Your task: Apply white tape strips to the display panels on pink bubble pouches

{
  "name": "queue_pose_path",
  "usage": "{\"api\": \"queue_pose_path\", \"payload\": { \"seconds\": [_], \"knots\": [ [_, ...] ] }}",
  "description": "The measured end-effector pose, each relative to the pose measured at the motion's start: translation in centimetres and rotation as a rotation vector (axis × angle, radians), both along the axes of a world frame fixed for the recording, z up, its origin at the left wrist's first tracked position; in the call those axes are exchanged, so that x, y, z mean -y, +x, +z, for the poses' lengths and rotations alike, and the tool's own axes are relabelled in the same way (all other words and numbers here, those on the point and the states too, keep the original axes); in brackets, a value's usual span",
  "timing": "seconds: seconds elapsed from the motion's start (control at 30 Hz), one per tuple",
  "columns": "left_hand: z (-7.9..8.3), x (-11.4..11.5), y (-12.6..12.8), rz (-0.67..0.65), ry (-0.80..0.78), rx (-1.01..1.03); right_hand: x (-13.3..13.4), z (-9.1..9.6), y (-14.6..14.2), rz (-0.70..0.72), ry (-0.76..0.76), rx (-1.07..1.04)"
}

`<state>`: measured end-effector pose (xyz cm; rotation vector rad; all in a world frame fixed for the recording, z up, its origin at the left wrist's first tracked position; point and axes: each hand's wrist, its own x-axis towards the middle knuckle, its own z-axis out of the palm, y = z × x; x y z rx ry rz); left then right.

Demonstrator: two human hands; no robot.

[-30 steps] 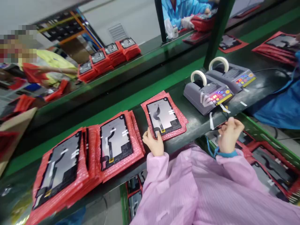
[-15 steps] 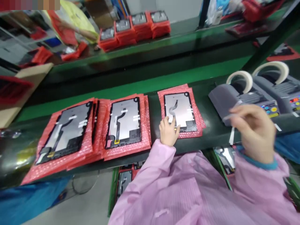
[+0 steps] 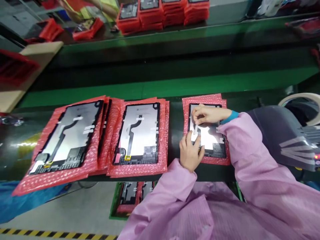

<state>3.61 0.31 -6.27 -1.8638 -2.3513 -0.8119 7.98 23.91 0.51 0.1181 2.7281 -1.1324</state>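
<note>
A tablet screen panel (image 3: 212,137) with a silvery back and black frame lies on pink bubble-wrap bags (image 3: 185,115) at the right of the bench. My left hand (image 3: 191,150) rests on its lower left part, fingers spread. Over the panel's upper left, my right hand (image 3: 205,114) pinches a short strip of white tape (image 3: 195,129), whose lower end reaches down to the panel near the dark flex cable. That cable is mostly covered by my hands. To the left, another such panel (image 3: 132,133) sits on a stack of pink bags, its cable taped down in places.
Further left, a tilted stack carries a third panel (image 3: 72,133). A grey tape dispenser (image 3: 277,133) with tape strips on its front stands at the right. Red-bagged stacks (image 3: 151,18) line the back shelf, near another person's arms. Below the bench is a green crate (image 3: 113,206) of panels.
My right hand has moved left from beside the tape dispenser to the panel, bringing the tape strip. My left hand stays on the panel. The view has shifted and tilted downward.
</note>
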Motion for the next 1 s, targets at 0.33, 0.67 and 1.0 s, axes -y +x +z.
{"api": "queue_pose_path", "payload": {
  "seconds": [0.33, 0.67, 1.0],
  "knots": [
    [0.2, -0.1, -0.2, -0.057, -0.05, -0.05, -0.3, -1.2, -1.0, 0.037, 0.082, 0.05],
    [0.2, -0.1, -0.1, -0.065, -0.064, -0.096, 1.7, -1.3, -0.8, -0.313, 0.466, 0.047],
    [2.1, -2.3, -2.4, -0.175, -0.144, -0.092, 15.6, 4.4, 13.7, -0.816, 0.471, -0.658]
  ]
}}
